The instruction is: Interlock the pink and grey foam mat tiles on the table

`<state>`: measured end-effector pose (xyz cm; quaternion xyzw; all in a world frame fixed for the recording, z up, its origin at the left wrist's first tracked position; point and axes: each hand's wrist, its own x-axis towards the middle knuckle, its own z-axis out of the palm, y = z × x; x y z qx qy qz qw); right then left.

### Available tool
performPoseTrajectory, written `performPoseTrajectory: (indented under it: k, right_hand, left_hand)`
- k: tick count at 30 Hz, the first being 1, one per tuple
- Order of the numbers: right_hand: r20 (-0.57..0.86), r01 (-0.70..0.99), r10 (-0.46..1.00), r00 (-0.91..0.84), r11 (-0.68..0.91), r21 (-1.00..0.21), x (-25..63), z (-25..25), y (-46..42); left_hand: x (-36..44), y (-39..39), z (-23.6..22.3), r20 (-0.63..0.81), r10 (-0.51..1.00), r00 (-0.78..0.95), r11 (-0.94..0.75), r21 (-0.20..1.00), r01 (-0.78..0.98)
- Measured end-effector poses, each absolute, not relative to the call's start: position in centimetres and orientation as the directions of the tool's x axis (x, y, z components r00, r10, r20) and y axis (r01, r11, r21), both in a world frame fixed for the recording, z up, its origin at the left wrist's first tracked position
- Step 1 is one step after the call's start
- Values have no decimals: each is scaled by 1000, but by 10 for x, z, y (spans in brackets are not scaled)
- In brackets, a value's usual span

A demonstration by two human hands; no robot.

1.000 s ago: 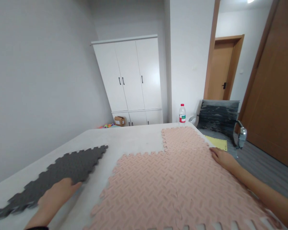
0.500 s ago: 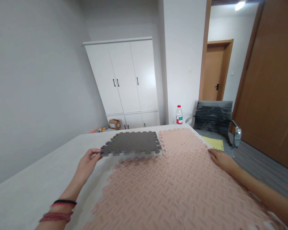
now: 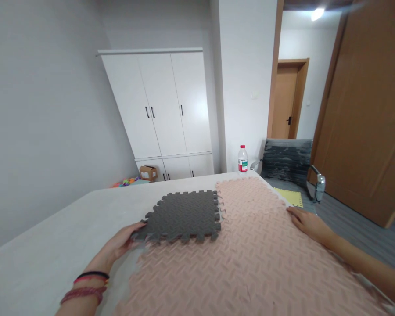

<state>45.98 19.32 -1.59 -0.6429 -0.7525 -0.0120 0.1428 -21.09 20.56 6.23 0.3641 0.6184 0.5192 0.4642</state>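
Observation:
A dark grey foam puzzle tile (image 3: pixel 187 215) with toothed edges is gripped at its near left corner by my left hand (image 3: pixel 123 241), which is closed on it with some fingers hidden beneath. Its near edge overlaps the pink foam mat (image 3: pixel 217 276), and its right edge is beside a farther pink foam tile (image 3: pixel 245 193). My right hand (image 3: pixel 309 224) lies on the right edge of the pink tiles, near the seam between two of them. Its fingers look stretched out, holding nothing that I can see.
The white table (image 3: pixel 69 232) extends left and behind the tiles. A clear bottle (image 3: pixel 242 159) with a red cap stands at the far edge. Beyond the right edge are a dark chair (image 3: pixel 286 162) and a yellow sheet (image 3: pixel 288 197). A cardboard box (image 3: pixel 148 173) sits before the white cabinet (image 3: pixel 158 105).
The grey tile has come down and nearer to me, from above the table to overlapping the pink mat's far edge. My left hand moved with it; my right hand stays at the edge.

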Motion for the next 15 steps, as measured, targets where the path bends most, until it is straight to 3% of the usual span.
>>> performPoseTrajectory:
  k: [2,8,15]
  right_hand:
    - [230,974,965,-127,166,-157,457,-13,192]
    - [227,975,967,-113,152,-164,456,-14,194]
    - [211,983,974,-82,114,-143,458,-18,195]
  left_hand:
    - [-212,213,63,-220,950,-220,207,975,-80]
    - [-211,227,66,-53,949,-312,0,986,-165]
    - [-178,244,45,-5,939,-344,8,1000,5]
